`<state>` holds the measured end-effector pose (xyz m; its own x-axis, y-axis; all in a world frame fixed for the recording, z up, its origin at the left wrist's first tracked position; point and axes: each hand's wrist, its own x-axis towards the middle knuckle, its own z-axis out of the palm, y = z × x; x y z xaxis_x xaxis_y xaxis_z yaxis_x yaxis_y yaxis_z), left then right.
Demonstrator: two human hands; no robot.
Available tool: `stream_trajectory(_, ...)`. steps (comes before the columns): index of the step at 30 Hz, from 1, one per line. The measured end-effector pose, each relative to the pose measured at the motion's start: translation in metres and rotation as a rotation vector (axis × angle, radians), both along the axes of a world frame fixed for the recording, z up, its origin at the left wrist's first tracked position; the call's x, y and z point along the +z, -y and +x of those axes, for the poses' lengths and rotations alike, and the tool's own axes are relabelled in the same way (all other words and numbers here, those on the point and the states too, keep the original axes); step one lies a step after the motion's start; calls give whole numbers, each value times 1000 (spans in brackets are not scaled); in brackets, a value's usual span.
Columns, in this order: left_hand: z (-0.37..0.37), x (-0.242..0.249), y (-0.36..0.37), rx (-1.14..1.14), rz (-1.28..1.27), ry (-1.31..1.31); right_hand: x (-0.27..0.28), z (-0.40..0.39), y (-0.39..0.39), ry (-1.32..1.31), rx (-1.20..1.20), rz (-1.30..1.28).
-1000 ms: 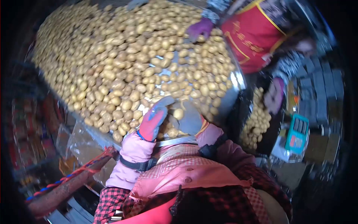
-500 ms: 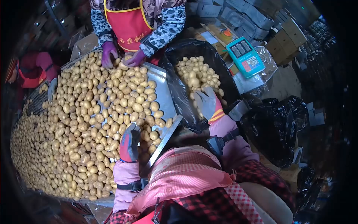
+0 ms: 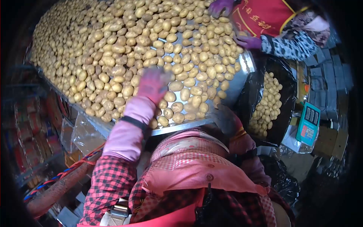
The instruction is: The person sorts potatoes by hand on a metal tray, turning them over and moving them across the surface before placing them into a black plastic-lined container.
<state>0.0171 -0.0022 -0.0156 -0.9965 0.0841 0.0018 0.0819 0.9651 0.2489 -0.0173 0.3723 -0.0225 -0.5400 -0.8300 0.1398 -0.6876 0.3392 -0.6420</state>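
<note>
Potatoes point(image 3: 117, 70) cover a metal sorting table point(image 3: 236, 81) in a loose layer. My left hand point(image 3: 153, 85), in a pink and grey glove, is over the potatoes near the table's front edge. Its fingers are smeared by motion. At the table's front right corner is my right hand point(image 3: 227, 119), gloved, dim and blurred, beside the nearest potatoes. Whether it touches one of them cannot be made out. To the right, a container lined with a black plastic bag point(image 3: 283, 68) holds a heap of potatoes point(image 3: 267, 102).
Across the table, a co-worker in a red apron point(image 3: 261, 17) has purple-gloved hands point(image 3: 247, 41) at the potatoes. A teal digital scale point(image 3: 308, 125) lies right of the bag. A rusty pipe wrapped with cords point(image 3: 62, 185) runs at lower left. Black plastic point(image 3: 280, 174) lies lower right.
The view has swung left, so table and bag appear farther right. My right hand has left the bag's potatoes for the table corner. My left hand has reached farther over the potatoes.
</note>
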Motion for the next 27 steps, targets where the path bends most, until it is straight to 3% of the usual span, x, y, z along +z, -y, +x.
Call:
stream_trajectory(1,4,-7,24,222,-156,-235,-24,5,-1,498,-216,-158)
stream_trajectory(2,-6,2,52,416,-261,19,-32,6,-3,814,-294,-229)
stream_trajectory(3,2,-2,75,601,-315,-39,-39,6,-5,1113,-416,-321)
stream_trajectory(4,3,-4,96,710,-332,-35,-36,1,-8,1222,-392,-336)
stream_trajectory(6,9,-7,102,838,-380,-181,-30,-10,-13,766,-178,-195)
stream_trajectory(8,11,-24,87,861,-310,-362,-30,-27,-9,-384,193,104)
stream_trajectory(11,22,-19,40,706,-174,-439,-37,-20,26,1169,-593,-361)
stream_trajectory(14,48,-16,11,576,-82,-427,-46,-58,75,844,-435,-314)
stream_trajectory(16,67,-6,-2,521,-23,-457,-99,-88,114,1100,-438,-282)
stream_trajectory(17,74,-1,-8,420,83,-393,-101,-99,153,1075,-447,-216)
stream_trajectory(19,90,-3,-24,171,206,-247,-117,-134,203,921,-145,-366)
stream_trajectory(21,104,-3,-39,-5,160,-63,-72,-150,216,688,67,-530)
stream_trajectory(23,118,-14,-28,25,59,-15,26,-175,213,115,47,-351)
stream_trajectory(25,125,-35,-7,108,-106,24,36,-188,192,47,-53,-313)
stream_trajectory(27,118,-24,21,226,-165,-39,24,-162,168,886,-409,-454)
